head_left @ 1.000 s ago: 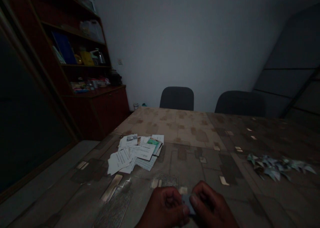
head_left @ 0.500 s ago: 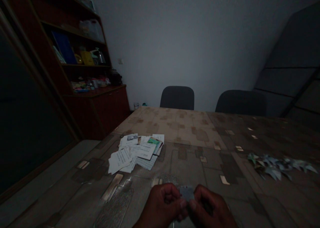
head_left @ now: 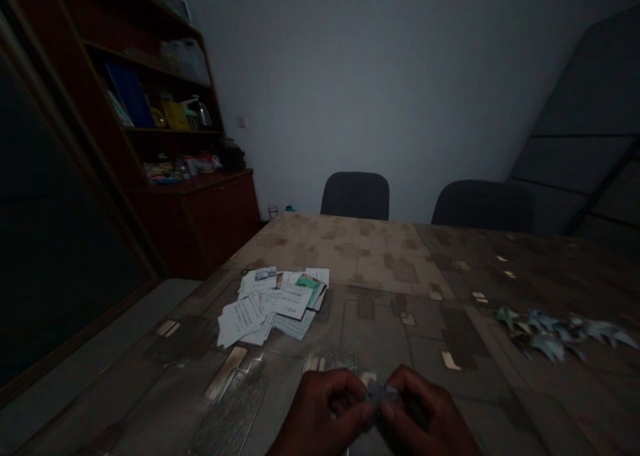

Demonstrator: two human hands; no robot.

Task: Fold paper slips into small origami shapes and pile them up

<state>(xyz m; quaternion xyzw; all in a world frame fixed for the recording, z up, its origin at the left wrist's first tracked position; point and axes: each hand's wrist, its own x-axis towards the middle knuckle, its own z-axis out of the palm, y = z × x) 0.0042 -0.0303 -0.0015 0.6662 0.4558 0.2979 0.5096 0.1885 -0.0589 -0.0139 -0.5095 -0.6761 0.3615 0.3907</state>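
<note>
A small greyish piece of folded paper (head_left: 379,392) is pinched between my two hands, close to the table's near edge. My left hand (head_left: 327,409) is closed on its left side, thumb and forefinger together. From the right, my right hand (head_left: 425,409) grips the other side with thumb and curled forefinger. The fingers cover much of the paper. Further off to the left lies a loose pile of printed paper sheets (head_left: 293,301). On the right side sits a cluster of folded paper shapes (head_left: 550,336) with pointed ends.
A patterned cloth covers the table (head_left: 380,243). Two dark chairs, one left (head_left: 355,195) and one right (head_left: 480,203), stand behind its far edge. At the left is a wooden cabinet (head_left: 220,209) with filled shelves. A glass (head_left: 273,212) shows past the table's far left corner.
The paper between my fingers has changed from a flat, squarish look to a narrower, creased shape. My hands stay in nearly the same place. The pile and the cluster have not moved.
</note>
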